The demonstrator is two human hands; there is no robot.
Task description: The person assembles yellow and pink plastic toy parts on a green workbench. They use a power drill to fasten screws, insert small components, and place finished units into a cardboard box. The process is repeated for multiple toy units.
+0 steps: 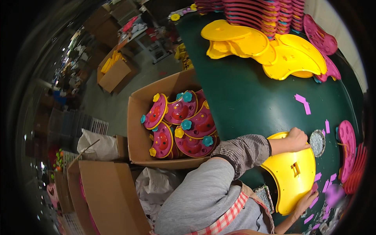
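A crescent-shaped yellow plastic panel (299, 172) lies on the green table in front of me, a small rectangular opening in its middle. My left hand (296, 140) is closed at the panel's far end, beside a round dish of small silvery parts (317, 143). Its fingers are curled, and whatever they hold is hidden. At the panel's near right edge, my right hand (304, 202) grips the rim. A purple strip (315, 187) shows right at its fingertips; whether the fingers pinch it cannot be made out.
Left of the table, a cardboard box (135, 129) holds pink crescent toys (192, 127) with yellow and blue flowers. Yellow panels (291, 58) and tall pink stacks (250, 13) stand at the back. More purple strips (301, 102) and pink pieces (346, 149) lie right. Another small-parts tray (264, 197) is close to me.
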